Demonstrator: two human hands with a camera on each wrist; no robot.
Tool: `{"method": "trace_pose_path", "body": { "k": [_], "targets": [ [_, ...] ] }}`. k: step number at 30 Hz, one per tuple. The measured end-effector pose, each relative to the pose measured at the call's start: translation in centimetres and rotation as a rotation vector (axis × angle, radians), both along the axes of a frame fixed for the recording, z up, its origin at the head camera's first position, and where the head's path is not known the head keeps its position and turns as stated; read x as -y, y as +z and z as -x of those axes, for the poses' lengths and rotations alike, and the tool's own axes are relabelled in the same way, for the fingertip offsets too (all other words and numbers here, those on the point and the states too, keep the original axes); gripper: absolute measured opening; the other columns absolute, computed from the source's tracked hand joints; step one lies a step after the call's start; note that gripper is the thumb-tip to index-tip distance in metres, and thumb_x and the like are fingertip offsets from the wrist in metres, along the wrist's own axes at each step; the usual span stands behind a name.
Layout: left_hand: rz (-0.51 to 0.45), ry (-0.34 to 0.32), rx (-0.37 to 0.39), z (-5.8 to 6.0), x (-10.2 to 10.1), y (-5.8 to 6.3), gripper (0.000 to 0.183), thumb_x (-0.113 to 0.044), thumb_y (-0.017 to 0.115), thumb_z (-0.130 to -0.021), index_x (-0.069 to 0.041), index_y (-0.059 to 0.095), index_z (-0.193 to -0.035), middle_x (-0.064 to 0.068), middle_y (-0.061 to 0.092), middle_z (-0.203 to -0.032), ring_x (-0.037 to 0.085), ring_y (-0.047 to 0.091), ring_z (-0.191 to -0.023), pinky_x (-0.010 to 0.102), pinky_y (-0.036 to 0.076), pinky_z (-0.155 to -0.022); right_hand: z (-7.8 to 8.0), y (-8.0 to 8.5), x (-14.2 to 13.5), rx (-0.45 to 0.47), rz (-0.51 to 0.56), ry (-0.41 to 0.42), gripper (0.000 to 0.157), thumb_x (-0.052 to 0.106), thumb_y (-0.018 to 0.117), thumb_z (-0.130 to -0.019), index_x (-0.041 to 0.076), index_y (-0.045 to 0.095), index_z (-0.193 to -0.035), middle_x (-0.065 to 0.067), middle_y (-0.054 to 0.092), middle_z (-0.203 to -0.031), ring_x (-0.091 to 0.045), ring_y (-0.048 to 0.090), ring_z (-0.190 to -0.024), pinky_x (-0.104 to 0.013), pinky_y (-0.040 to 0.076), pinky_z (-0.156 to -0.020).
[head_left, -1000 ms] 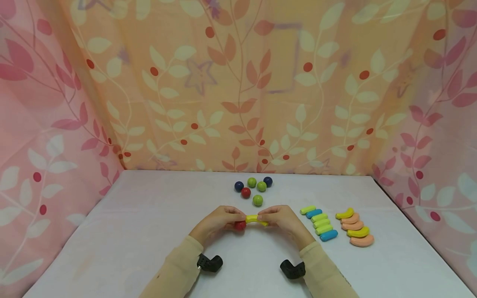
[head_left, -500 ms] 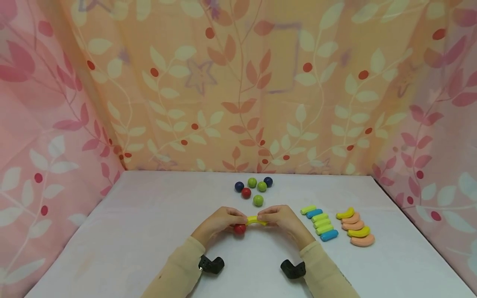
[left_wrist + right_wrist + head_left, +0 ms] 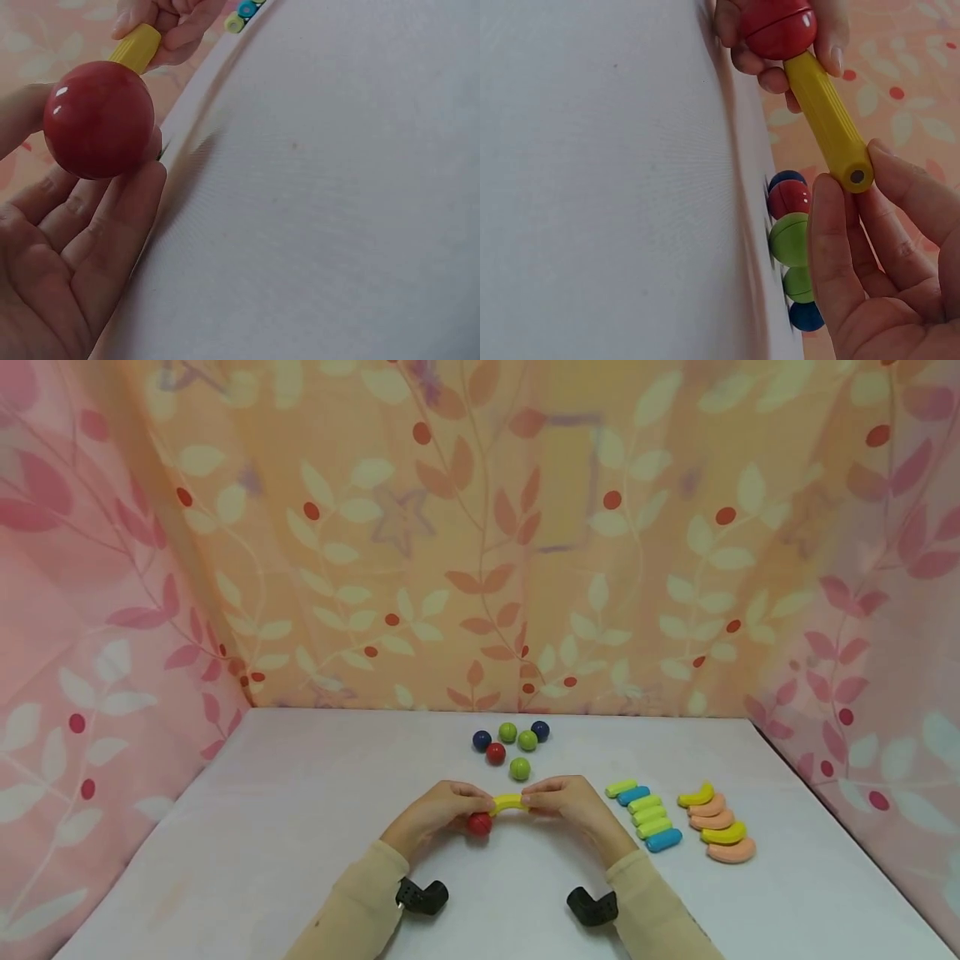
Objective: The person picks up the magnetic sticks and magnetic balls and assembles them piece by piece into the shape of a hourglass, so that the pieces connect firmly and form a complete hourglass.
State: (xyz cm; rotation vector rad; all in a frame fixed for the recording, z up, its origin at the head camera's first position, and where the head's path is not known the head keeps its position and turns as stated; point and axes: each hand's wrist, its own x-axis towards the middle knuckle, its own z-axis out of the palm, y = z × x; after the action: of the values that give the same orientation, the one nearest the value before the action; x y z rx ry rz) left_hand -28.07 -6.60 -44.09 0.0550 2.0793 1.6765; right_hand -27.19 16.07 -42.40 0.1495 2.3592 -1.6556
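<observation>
My left hand (image 3: 444, 807) grips a red ball (image 3: 97, 120) touching the rod (image 3: 829, 124) my right hand (image 3: 568, 803) pinches; a blue ball (image 3: 540, 732) lies near the desk's far edge (image 3: 337, 717).

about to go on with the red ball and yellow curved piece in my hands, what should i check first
1. Red ball held by the left hand: ok.
2. Yellow curved piece held by the right hand: ok, pinched near the end away from the ball.
3. Ball and piece meeting: ok, they look to be touching in the right wrist view.
4. Joint firm enough to let go: cannot tell.
5. Grey disc on the piece's end uncovered: ok.
6. A hand free for another part: not ok, both are occupied; the loose balls lie beyond them on the table.
</observation>
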Motion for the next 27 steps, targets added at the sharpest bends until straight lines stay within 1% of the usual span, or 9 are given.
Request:
{"method": "trace_pose_path", "body": {
  "k": [4,8,11,16,20,23,27],
  "targets": [
    [0.010,-0.013,-0.016,0.0,0.0,0.0,0.029,-0.029,0.077,-0.087,-0.007,0.075,-0.107,0.004,0.077,-0.094,0.014,0.066,-0.085,0.026,0.055,-0.080,-0.1,0.1,0.1,-0.017,0.013,-0.004,0.019,0.019,0.076,-0.088,0.007,0.077,-0.102,-0.005,0.076,-0.098,-0.014,0.069,-0.083,-0.033,0.059,-0.087],
    [0.022,-0.036,-0.019,-0.2,0.1,-0.2,0.030,-0.030,0.077,-0.087,-0.008,0.076,-0.107,0.004,0.077,-0.095,0.015,0.067,-0.087,0.028,0.055,-0.084,-0.2,-0.1,0.2,-0.011,0.026,0.007,0.020,0.019,0.076,-0.088,0.006,0.077,-0.102,-0.006,0.077,-0.098,-0.013,0.070,-0.084,-0.033,0.059,-0.088],
    [0.019,-0.032,-0.013,-0.2,0.0,-0.4,0.030,-0.031,0.077,-0.086,-0.009,0.076,-0.107,0.002,0.076,-0.095,0.015,0.066,-0.088,0.028,0.055,-0.084,-0.2,-0.3,0.2,-0.010,0.025,-0.010,0.022,0.021,0.077,-0.087,0.006,0.077,-0.103,-0.006,0.076,-0.099,-0.013,0.070,-0.084,-0.033,0.059,-0.088],
    [-0.014,0.013,-0.014,0.1,-0.1,-0.5,0.030,-0.029,0.077,-0.086,-0.007,0.075,-0.107,0.004,0.076,-0.095,0.014,0.067,-0.085,0.026,0.057,-0.077,-0.1,-0.4,-0.1,-0.028,0.026,-0.113,0.027,0.025,0.075,-0.089,0.008,0.075,-0.110,-0.007,0.074,-0.109,-0.013,0.070,-0.089,-0.035,0.058,-0.092],
    [-0.033,0.061,-0.005,0.3,0.2,-0.3,0.029,-0.026,0.077,-0.087,-0.006,0.075,-0.108,0.005,0.076,-0.094,0.014,0.067,-0.083,0.025,0.056,-0.072,0.6,-0.5,-0.6,-0.027,0.069,-0.178,0.033,0.024,0.075,-0.089,0.007,0.072,-0.117,-0.009,0.072,-0.118,-0.012,0.069,-0.094,-0.035,0.057,-0.095],
    [-0.033,0.088,-0.002,0.5,0.5,-0.1,0.031,-0.027,0.077,-0.087,-0.006,0.073,-0.110,0.004,0.076,-0.094,0.014,0.067,-0.083,0.025,0.057,-0.073,1.4,-0.5,-0.9,-0.027,0.111,-0.171,0.039,0.021,0.077,-0.088,0.002,0.069,-0.122,-0.012,0.071,-0.120,-0.011,0.070,-0.094,-0.035,0.057,-0.094],
    [-0.034,0.121,-0.005,0.7,0.9,0.0,0.032,-0.027,0.077,-0.087,-0.005,0.072,-0.111,0.003,0.075,-0.093,0.014,0.066,-0.082,0.024,0.058,-0.072,2.3,-0.6,-0.7,-0.006,0.114,-0.159,0.045,0.018,0.078,-0.086,0.000,0.066,-0.126,-0.015,0.068,-0.127,-0.011,0.069,-0.095,-0.034,0.057,-0.094]
  ]
}}
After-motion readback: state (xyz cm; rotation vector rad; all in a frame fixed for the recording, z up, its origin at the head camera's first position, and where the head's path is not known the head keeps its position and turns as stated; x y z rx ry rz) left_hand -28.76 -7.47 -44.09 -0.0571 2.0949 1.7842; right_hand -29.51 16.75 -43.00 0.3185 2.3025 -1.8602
